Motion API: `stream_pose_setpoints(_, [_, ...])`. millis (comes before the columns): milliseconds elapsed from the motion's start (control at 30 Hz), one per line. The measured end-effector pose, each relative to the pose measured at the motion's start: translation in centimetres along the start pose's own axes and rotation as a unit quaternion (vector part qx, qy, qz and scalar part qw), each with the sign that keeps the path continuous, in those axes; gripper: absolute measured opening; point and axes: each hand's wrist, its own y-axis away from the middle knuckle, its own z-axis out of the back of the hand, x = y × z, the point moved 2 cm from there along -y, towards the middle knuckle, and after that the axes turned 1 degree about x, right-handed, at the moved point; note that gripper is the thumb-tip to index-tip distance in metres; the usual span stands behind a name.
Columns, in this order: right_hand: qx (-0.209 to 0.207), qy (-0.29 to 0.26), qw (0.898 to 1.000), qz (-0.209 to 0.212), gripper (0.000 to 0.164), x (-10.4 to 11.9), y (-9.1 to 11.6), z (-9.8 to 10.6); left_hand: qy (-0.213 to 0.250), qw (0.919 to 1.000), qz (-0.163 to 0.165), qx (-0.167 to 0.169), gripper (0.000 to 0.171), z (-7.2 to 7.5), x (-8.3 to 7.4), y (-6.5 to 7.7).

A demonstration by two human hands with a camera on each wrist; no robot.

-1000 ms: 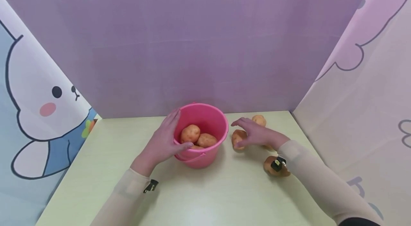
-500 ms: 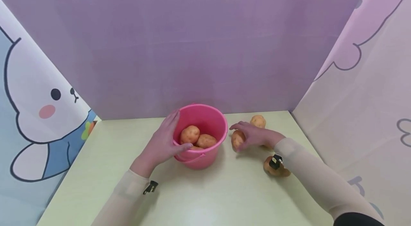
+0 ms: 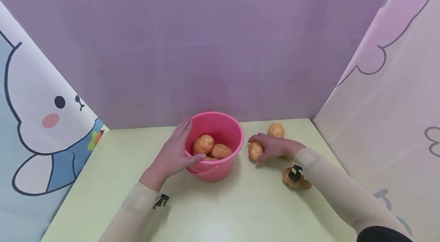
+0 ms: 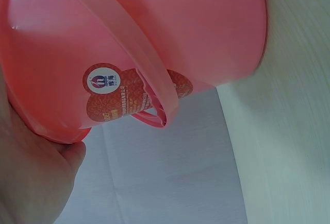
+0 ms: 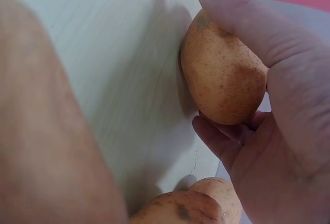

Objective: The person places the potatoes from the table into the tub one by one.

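A pink bucket [image 3: 213, 173] stands upright on the table with several potatoes [image 3: 203, 144] inside. My left hand [image 3: 175, 150] holds its rim at the left, thumb at the near edge; in the left wrist view the bucket's handle [image 4: 149, 64] hangs down along the labelled side. To the right of the bucket, my right hand [image 3: 273, 146] grips a potato [image 5: 224, 69], with thumb and fingers around opposite sides of it. The potato is on or just above the tabletop; I cannot tell which.
Behind the right hand lies another potato [image 3: 276, 130], and a further one [image 3: 296, 181] sits under the right wrist. The right wrist view also shows a dark-spotted potato [image 5: 178, 208]. A purple backdrop [image 3: 220, 51] closes off the table's [image 3: 220, 211] far edge, with printed side panels.
My right hand's fingers have closed around the potato beside the bucket, which has shifted slightly. The left hand stays on the bucket.
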Motion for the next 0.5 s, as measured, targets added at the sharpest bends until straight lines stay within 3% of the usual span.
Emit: stream_pose_setpoints(500, [-0.007,-0.027,1.000,-0.002,0.087,0.07,0.16,0.26,-0.003,1.0000,-0.004,-0.001,0.128,-0.01,0.08,0.06])
